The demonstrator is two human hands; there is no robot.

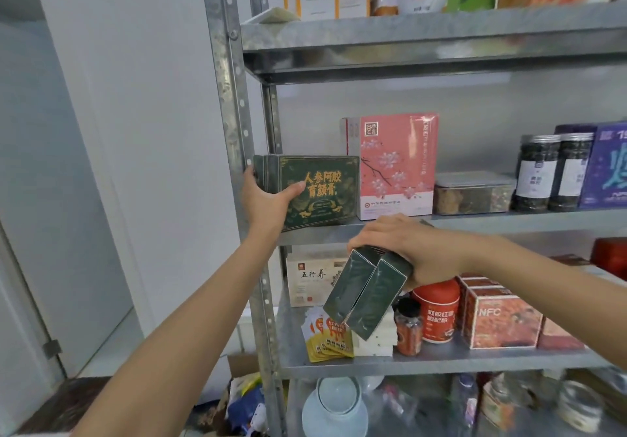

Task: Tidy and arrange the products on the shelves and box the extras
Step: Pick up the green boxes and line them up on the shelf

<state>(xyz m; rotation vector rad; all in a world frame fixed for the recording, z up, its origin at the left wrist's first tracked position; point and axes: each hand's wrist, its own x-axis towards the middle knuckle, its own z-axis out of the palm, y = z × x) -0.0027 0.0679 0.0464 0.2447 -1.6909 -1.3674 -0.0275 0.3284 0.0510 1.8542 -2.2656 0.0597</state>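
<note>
Left hand, centre-left of frame, grips the row of green gift boxes standing at the left end of the middle shelf, thumb across the front face and fingers wrapped round the left side. Right hand, centre of frame, clutches two matching green boxes from above, tilted end-down in front of the lower shelf. Step in hand, by my reading: squaring the row and settling whether the pair joins it or goes as extras. To do it well, hold the row snug to the pink blossom box on its right, fronts level with the shelf lip, labels out. The row sits hard by the rack upright with little spare room showing, so the pair probably wants boxing. Mind the two-box grip: the faces look slick and one could slide free. Containers: clear lidded tub, centre-right, holds brownish dried pieces, kind unclear. Two clear jars with silver lids stand beside it, packed dark, near full. Lower shelf: red canister, closed, contents hidden; small black-capped jar with orange-red fill. Bottom left, on the floor: open cardboard carton holding mixed packets, too blurred to name.
</note>
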